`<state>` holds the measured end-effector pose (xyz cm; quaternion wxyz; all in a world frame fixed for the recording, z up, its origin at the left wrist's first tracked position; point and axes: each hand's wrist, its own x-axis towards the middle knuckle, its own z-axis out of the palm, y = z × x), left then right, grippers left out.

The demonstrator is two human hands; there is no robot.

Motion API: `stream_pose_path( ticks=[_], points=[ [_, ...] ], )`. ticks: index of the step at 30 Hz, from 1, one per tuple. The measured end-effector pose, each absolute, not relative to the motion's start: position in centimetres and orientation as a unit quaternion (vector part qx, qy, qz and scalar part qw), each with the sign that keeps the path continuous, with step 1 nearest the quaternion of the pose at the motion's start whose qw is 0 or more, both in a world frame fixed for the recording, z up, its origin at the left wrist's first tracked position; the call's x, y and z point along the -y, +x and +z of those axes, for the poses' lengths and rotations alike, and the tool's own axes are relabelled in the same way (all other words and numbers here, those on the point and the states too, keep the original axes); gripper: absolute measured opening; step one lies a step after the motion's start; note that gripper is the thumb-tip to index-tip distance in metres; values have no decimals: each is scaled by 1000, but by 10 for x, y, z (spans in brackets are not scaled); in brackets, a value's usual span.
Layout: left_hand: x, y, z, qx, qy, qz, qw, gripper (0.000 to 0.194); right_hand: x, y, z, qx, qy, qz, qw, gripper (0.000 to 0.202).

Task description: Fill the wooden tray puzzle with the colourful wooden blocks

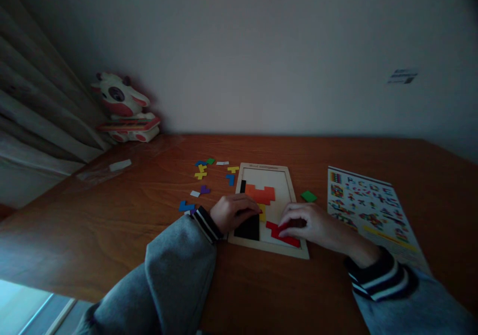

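A wooden puzzle board lies tilted slightly on the table, holding flat coloured pieces. My right hand pinches a red puzzle piece at the board's lower right. Over the left part of the board is my left hand, its fingers drawn together beside a yellow piece; what its fingertips hold, if anything, is hidden. A black piece shows beneath that hand. Above it, orange pieces sit against one another on the pale board surface.
Loose pieces lie left of the board, among them a blue one, a purple one and a yellow one. A green piece is to the right, near a printed pattern sheet. A cow toy keyboard stands at the back left.
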<state>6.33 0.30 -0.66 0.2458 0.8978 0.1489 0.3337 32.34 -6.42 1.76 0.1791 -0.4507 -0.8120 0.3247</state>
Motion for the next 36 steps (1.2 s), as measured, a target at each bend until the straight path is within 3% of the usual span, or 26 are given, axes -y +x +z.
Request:
stream_pose_path(
  ticks=[22, 29, 36],
  points=[
    [-1, 66, -2, -148, 901, 332, 237, 16, 65, 311, 2, 832, -412, 311, 202, 26],
    [-3, 66, -6, -145, 901, 332, 239, 16, 62, 314, -7, 849, -433, 217, 208, 22],
    [-3, 65, -8, -151, 902, 327, 239, 16, 62, 314, -9, 848, -444, 203, 205, 23]
  ],
)
